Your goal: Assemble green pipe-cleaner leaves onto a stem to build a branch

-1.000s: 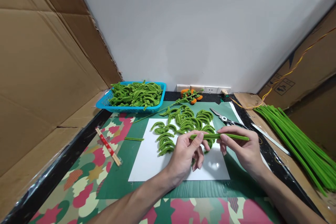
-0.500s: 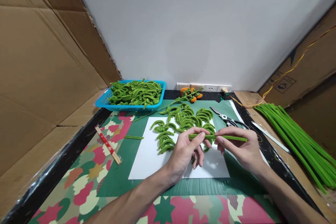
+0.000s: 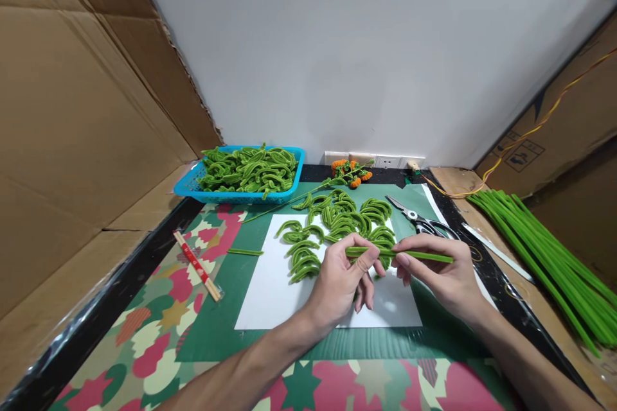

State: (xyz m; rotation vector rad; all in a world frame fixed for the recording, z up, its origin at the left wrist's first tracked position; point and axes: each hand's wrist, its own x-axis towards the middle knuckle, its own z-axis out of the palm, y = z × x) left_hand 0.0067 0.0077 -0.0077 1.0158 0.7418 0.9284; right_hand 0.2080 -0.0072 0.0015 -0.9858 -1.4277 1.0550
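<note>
I hold a fuzzy green strip [image 3: 431, 257] over the white sheet [image 3: 274, 298], pinched between the thumb and fingers of my left hand [image 3: 339, 277] and of my right hand [image 3: 447, 268], the two grips close together near its middle. My fingers cover stretches of it, so I can't tell whether it is one length or several laid side by side. My left hand's lower fingers curl loosely; most of my right hand's are hidden behind its thumb and palm. Both forearms are cut off at the picture's bottom. Beyond my hands, curled green pieces [image 3: 305, 263] overlap too closely to count, some blocked from sight by my knuckles. The handles of the scissors [image 3: 413, 215] are partly hidden behind my right hand. In the blue basket [image 3: 190, 190], a green heap covers the floor. The orange flowers [image 3: 354, 173] blur into their leaves, and the right edge cuts off some of the long green stems [image 3: 544, 263].
</note>
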